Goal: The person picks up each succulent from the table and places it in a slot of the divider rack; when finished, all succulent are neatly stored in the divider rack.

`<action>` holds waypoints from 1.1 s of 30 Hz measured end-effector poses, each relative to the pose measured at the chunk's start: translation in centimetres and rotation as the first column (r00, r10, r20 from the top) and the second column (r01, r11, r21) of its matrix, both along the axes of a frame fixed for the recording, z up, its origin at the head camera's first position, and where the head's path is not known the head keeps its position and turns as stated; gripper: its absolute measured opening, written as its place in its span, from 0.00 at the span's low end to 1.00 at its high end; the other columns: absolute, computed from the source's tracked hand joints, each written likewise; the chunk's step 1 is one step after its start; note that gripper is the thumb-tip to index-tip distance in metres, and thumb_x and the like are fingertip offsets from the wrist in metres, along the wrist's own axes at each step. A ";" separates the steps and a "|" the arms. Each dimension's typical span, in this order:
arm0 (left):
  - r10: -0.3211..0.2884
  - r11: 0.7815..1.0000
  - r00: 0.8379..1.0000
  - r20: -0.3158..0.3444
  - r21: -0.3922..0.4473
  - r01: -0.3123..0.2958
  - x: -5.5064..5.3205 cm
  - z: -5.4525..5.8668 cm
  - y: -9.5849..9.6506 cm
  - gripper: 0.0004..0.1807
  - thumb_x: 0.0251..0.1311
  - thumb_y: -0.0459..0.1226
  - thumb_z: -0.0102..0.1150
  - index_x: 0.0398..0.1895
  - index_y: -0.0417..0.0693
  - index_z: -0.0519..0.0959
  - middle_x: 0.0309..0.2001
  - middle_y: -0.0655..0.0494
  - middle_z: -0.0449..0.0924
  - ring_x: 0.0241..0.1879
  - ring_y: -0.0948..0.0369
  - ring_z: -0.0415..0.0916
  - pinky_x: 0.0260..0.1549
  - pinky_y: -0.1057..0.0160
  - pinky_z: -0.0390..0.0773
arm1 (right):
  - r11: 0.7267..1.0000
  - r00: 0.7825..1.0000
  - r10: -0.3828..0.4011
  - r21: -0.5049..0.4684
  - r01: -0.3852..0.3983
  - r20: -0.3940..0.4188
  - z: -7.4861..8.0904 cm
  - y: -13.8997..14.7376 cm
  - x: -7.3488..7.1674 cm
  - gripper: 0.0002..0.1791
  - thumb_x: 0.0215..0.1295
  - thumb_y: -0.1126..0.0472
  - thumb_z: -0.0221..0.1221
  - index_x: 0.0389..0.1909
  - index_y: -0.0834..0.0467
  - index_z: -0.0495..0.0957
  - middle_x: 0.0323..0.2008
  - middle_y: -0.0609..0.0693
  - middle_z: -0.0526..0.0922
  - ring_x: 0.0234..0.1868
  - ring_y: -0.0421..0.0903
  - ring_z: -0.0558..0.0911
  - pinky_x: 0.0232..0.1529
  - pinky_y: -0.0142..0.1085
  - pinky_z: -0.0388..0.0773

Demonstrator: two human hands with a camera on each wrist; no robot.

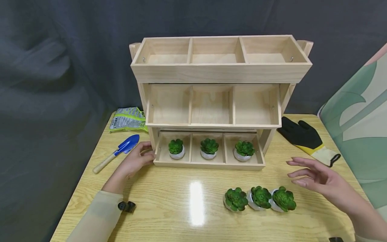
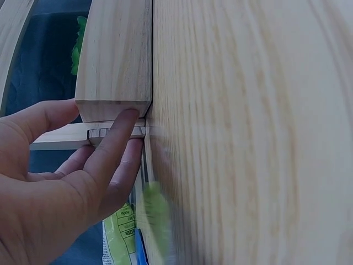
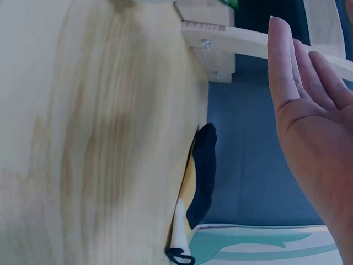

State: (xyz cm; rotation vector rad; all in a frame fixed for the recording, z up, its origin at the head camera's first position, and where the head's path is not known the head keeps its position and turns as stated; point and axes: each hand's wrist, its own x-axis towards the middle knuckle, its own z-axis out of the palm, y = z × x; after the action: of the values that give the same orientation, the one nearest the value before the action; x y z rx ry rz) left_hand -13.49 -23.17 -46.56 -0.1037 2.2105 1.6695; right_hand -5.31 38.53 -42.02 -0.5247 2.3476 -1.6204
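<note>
Your left hand (image 1: 137, 159) grips the shelf (image 1: 221, 74) left of centre, probably to steady it; your right hand (image 1: 321, 177), fingers apart, holding nothing, hovers near the lower-right plants (image 1: 261, 197).

Head view: bag (image 1: 128, 119) at 9 o'clock partly hidden behind the shelf (image 1: 221, 73); its small print illegible. Right forearm (image 1: 364, 215) at 4 o'clock cut off by the frame edge.
</note>
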 end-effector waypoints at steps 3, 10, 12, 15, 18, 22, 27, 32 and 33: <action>0.002 1.000 1.000 -0.003 -0.003 -0.002 0.0 0.0 0.0 0.38 0.76 0.32 0.59 0.82 0.37 0.54 0.80 0.33 0.56 0.79 0.36 0.63 0.70 0.42 0.81 | 0.999 0.999 0.038 -0.017 -0.038 0.007 -0.3 0.3 0.2 0.37 0.73 0.83 0.51 0.81 0.67 0.57 0.73 0.42 0.75 0.61 0.37 0.86 0.52 0.31 0.89; 0.000 1.000 1.000 -0.014 0.007 0.000 0.0 -0.2 0.0 0.37 0.76 0.32 0.58 0.82 0.37 0.54 0.80 0.33 0.57 0.78 0.36 0.63 0.69 0.46 0.82 | 0.990 0.991 0.129 -0.066 -0.127 0.039 -1.2 0.9 0.6 0.41 0.71 0.85 0.52 0.82 0.69 0.52 0.76 0.39 0.72 0.68 0.33 0.82 0.57 0.32 0.88; -0.001 1.000 1.000 -0.018 0.005 0.001 0.0 -0.2 0.0 0.37 0.76 0.32 0.58 0.82 0.37 0.54 0.79 0.33 0.57 0.78 0.36 0.64 0.69 0.46 0.82 | 0.986 0.986 0.153 -0.076 -0.149 0.059 -1.6 1.0 0.7 0.42 0.71 0.85 0.52 0.83 0.68 0.50 0.77 0.37 0.70 0.69 0.32 0.80 0.58 0.32 0.88; 0.001 1.000 1.000 -0.016 0.002 -0.001 0.0 -0.2 0.0 0.37 0.76 0.32 0.58 0.82 0.37 0.54 0.79 0.33 0.57 0.78 0.36 0.65 0.68 0.46 0.82 | 0.981 0.979 0.187 -0.062 -0.182 0.077 -2.0 1.2 1.0 0.42 0.72 0.84 0.52 0.83 0.68 0.49 0.79 0.34 0.67 0.71 0.30 0.78 0.58 0.32 0.88; 0.001 1.000 1.000 -0.017 0.001 -0.001 0.0 -0.2 0.0 0.38 0.76 0.32 0.58 0.82 0.37 0.54 0.79 0.33 0.57 0.77 0.36 0.65 0.68 0.47 0.83 | 0.981 0.978 0.195 -0.033 -0.192 0.081 -2.3 1.3 1.4 0.42 0.72 0.83 0.53 0.83 0.68 0.49 0.79 0.35 0.66 0.71 0.28 0.77 0.58 0.32 0.88; 0.004 1.000 1.000 -0.018 0.002 -0.004 0.1 -0.1 0.0 0.38 0.75 0.32 0.58 0.82 0.36 0.53 0.79 0.32 0.57 0.77 0.36 0.65 0.67 0.47 0.83 | 0.976 0.973 0.216 -0.049 -0.213 0.086 -2.6 1.3 1.7 0.42 0.71 0.84 0.54 0.82 0.70 0.49 0.80 0.39 0.66 0.72 0.29 0.76 0.59 0.31 0.87; 0.011 1.000 1.000 -0.016 0.000 -0.011 0.1 0.0 0.0 0.38 0.75 0.32 0.58 0.82 0.36 0.53 0.79 0.32 0.57 0.77 0.36 0.65 0.68 0.46 0.83 | 0.963 0.959 0.262 -0.086 -0.253 0.108 -3.2 1.3 1.7 0.42 0.71 0.83 0.53 0.82 0.72 0.47 0.81 0.39 0.66 0.73 0.29 0.75 0.62 0.30 0.85; 0.005 1.000 1.000 -0.018 0.002 -0.005 0.0 0.1 0.1 0.38 0.76 0.31 0.58 0.82 0.36 0.53 0.79 0.32 0.57 0.77 0.35 0.65 0.68 0.46 0.83 | 0.950 0.949 0.305 -0.095 -0.297 0.083 -4.0 1.3 2.0 0.43 0.69 0.84 0.55 0.81 0.73 0.48 0.82 0.41 0.66 0.74 0.30 0.74 0.65 0.25 0.80; 0.003 1.000 1.000 -0.019 0.003 -0.003 0.0 0.1 0.2 0.38 0.76 0.31 0.58 0.82 0.35 0.53 0.79 0.32 0.57 0.77 0.35 0.65 0.68 0.46 0.83 | 0.948 0.948 0.311 -0.094 -0.304 0.067 -4.2 1.3 2.0 0.43 0.68 0.84 0.55 0.81 0.74 0.49 0.82 0.42 0.66 0.74 0.30 0.74 0.66 0.25 0.79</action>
State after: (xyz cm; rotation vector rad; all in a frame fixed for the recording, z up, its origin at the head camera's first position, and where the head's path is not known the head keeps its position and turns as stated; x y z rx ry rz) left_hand -13.44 -23.02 -46.45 -0.0907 2.2228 1.6827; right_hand -3.29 39.87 -46.18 -0.7837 2.0265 -1.5642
